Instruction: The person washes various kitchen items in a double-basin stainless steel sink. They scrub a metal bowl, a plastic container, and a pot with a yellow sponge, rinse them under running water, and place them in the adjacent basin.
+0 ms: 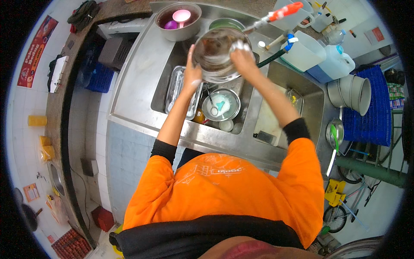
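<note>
A round metal pan [213, 53] with a long handle wrapped in orange-red [286, 11] is tilted above the left sink basin. My left hand [193, 73] grips its near left rim. Inside the pan, at its right side, my right hand [241, 56] presses a foamy white scrubber or cloth [240, 46], blurred by motion. Suds streak the pan's inner wall. Below it in the basin are a rectangular metal tray [174, 89] with foam, a metal bowl [237, 100] holding white suds, a teal piece and a small strainer or ladle, and a small white cup [226, 125].
A large pot [178, 35] with a pink ladle stands at the back left. Behind the right basin [313, 94] are a hose tap [289, 42], a plastic tub [304, 51] and a jug [339, 61]. Stacked round tins [349, 92] and a small bowl [334, 132] sit at right.
</note>
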Demonstrator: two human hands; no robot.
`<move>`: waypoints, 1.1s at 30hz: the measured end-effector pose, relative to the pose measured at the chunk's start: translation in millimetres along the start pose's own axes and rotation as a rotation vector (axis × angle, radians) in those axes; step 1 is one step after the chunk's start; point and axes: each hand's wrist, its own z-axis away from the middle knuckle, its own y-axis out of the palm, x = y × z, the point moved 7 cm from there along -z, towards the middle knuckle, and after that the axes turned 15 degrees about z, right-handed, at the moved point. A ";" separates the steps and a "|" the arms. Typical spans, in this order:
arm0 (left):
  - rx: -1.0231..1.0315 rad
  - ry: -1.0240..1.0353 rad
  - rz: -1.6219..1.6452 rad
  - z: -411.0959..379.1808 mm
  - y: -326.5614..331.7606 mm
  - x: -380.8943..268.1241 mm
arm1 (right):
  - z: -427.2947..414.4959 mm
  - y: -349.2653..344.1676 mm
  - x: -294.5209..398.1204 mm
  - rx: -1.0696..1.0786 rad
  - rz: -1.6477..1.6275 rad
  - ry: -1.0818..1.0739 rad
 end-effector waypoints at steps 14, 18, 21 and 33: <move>0.027 -0.639 0.330 38.8 55.2 6.3 | 14.1 17.2 33.9 -0.171 -0.346 -0.039; -0.034 -0.334 0.289 31.6 33.8 24.7 | -8.1 -4.9 -8.4 -0.077 -0.144 0.150; -0.084 -0.366 0.383 27.4 27.1 28.7 | 14.9 13.9 15.5 0.045 -0.209 0.186; -0.157 -0.313 0.346 40.0 8.0 87.1 | 19.6 85.2 64.2 0.231 -0.521 0.007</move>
